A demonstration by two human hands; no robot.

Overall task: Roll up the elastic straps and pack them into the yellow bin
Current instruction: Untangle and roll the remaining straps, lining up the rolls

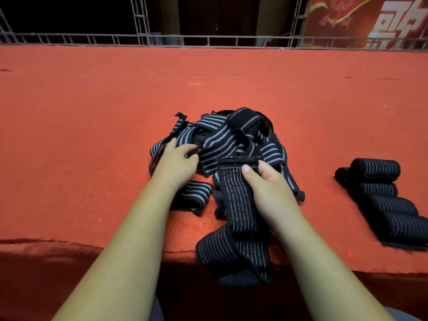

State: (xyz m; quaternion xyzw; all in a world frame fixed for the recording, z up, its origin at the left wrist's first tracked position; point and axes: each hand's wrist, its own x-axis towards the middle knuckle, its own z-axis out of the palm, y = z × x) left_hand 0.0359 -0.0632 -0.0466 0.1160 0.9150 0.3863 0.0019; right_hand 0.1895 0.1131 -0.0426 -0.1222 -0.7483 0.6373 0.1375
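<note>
Right hand (268, 186) fingers pinch the strap (234, 205) end; left hand (176, 163) fingers curl into the pile (231, 135), grip unclear. Free the strap first, then roll tightly.

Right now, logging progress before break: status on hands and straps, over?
Right hand pinching loose strap by its end. Left hand on tangled pile. Finished rolls lying at right. Yellow bin not in view.

1. The bare left forearm rises from lower left; the left hand (177, 162), palm down at centre frame, has its fingers bent.
2. The bare right forearm rises from lower right; the right hand (266, 188) pinches a black elastic strap with thin grey stripes (234, 198), thumb on top.
</note>
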